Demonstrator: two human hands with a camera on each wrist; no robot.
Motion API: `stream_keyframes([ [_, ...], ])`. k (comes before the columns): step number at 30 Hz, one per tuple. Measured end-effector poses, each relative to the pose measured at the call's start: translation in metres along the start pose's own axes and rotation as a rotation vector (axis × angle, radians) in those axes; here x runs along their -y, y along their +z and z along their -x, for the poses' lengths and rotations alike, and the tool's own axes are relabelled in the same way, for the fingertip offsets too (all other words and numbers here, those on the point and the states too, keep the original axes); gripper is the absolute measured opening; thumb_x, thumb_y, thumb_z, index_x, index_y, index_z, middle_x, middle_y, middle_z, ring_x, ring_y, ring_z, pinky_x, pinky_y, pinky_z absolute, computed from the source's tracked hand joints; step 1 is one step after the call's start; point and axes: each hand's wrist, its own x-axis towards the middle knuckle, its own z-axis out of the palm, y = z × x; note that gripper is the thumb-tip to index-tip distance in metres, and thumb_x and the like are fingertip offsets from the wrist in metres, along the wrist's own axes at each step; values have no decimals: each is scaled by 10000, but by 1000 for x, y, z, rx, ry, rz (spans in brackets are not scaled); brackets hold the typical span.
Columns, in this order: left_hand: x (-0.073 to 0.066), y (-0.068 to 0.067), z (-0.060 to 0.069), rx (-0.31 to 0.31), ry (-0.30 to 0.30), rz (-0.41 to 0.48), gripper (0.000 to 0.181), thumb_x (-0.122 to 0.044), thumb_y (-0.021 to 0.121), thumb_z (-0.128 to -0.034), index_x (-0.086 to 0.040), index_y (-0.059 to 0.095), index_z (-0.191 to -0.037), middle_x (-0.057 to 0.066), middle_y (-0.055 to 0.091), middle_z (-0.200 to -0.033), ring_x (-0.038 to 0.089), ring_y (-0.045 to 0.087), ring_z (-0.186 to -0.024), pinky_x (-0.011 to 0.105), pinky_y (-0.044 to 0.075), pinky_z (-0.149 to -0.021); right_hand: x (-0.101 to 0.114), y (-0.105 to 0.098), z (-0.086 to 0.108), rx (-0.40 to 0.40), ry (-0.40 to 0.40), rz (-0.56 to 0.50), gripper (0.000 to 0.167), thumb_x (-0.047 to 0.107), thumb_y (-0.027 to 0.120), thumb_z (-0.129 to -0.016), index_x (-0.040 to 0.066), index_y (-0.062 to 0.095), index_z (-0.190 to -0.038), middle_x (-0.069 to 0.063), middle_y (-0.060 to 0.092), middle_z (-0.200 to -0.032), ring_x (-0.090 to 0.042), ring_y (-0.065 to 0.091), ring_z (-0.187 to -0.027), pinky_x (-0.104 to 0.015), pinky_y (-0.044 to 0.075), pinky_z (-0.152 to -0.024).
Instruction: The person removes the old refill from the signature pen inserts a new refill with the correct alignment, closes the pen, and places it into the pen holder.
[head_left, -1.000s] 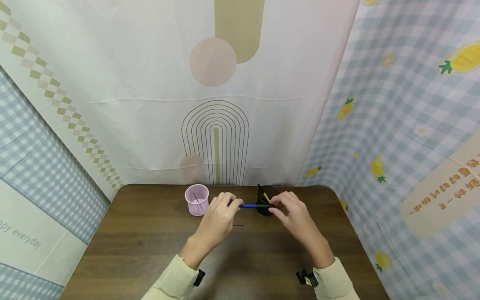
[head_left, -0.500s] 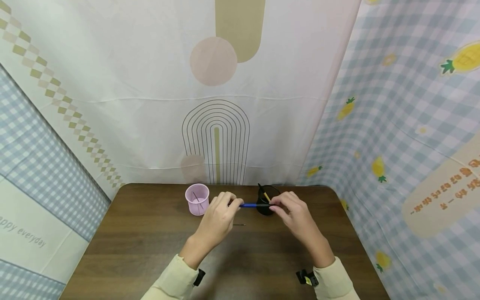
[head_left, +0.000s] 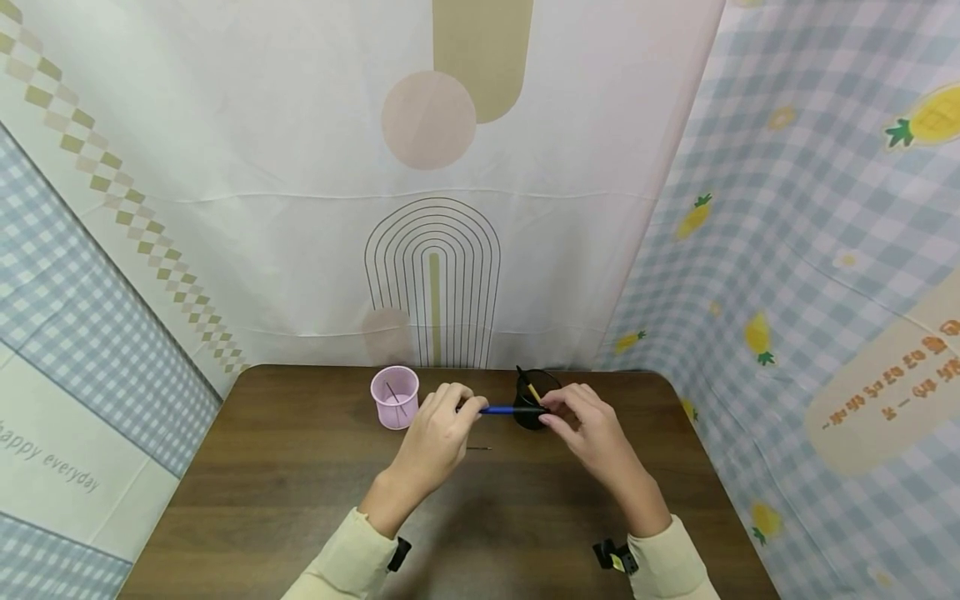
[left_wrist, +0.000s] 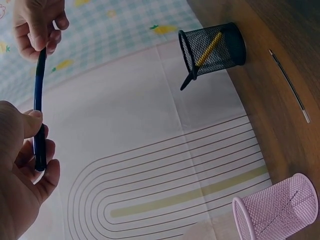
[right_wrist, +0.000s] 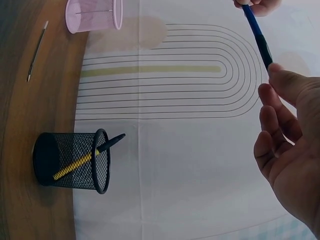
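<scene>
A blue pen [head_left: 497, 410] with a black grip section is held level above the table between both hands. My left hand [head_left: 437, 433] grips its blue end, with the thumb and fingers curled round the barrel in the left wrist view. At the black end, my right hand [head_left: 592, 429] pinches the pen between thumb and index finger; the tip is hidden there. A thin pen refill [left_wrist: 290, 86] lies on the table beneath the hands. Behind the right hand stands a black mesh pen cup [right_wrist: 45, 160], with a yellow-and-black pen [right_wrist: 75, 165] leaning inside it.
A pink mesh cup [head_left: 382, 412] stands left of the black one, with a thin dark refill-like stick [head_left: 392, 392] inside. The brown wooden table [head_left: 262, 467] meets a patterned cloth backdrop [head_left: 300, 275] at its far edge. Checked cloth [head_left: 750, 400] hangs along the right side.
The head view has shifted very slightly. Both hands keep their hold on the pen in about the same place; the cups and refill stay put.
</scene>
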Motion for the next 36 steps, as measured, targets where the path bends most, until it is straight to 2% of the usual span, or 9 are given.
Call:
stream_keyframes([
  [7, -1, 0, 0, 3, -6, 5, 106, -99, 620, -995, -59, 686, -1067, 75, 612, -978, 236, 607, -880, 338, 485, -692, -1, 0, -1, -11, -11, -21, 266, 6, 846, -804, 124, 697, -991, 49, 657, -920, -149, 595, -833, -186, 478, -659],
  [13, -1, 1, 0, -11, 3, 7, 109, -109, 623, -987, -59, 685, -1061, 78, 609, -975, 237, 607, -882, 338, 484, -687, -1, 0, -1, -23, -37, -30, 236, 3, 831, -816, 131, 719, -978, 48, 679, -929, -111, 566, -830, -240, 487, -630],
  [18, -1, 2, 0, -12, 6, 4, 111, -97, 613, -987, -64, 685, -1065, 78, 607, -979, 238, 606, -882, 340, 480, -695, -2, 0, -1, -17, -40, -29, 195, 23, 815, -840, 124, 733, -986, 51, 698, -942, -91, 563, -859, -267, 490, -658],
  [26, 0, 3, 0, -25, 18, -5, 104, -87, 614, -982, -59, 685, -1053, 80, 604, -971, 240, 604, -873, 339, 475, -693, -3, 1, -1, -4, -43, -27, 133, 42, 786, -876, 104, 748, -988, 61, 699, -936, -102, 563, -868, -192, 451, -710],
  [33, 0, 0, 0, -15, 3, -2, 110, -89, 621, -986, -56, 694, -1062, 80, 609, -977, 243, 597, -862, 344, 471, -695, -1, 0, -1, 12, -19, -17, 156, 66, 783, -890, 127, 742, -1028, 57, 698, -964, -107, 556, -877, -227, 465, -693],
  [36, 1, -1, 0, -15, -1, 1, 109, -85, 622, -985, -60, 694, -1063, 78, 607, -975, 244, 593, -852, 343, 465, -688, 1, 0, -2, 15, -10, -7, 209, 76, 806, -872, 124, 728, -1060, 31, 693, -973, -151, 584, -888, -238, 491, -707],
])
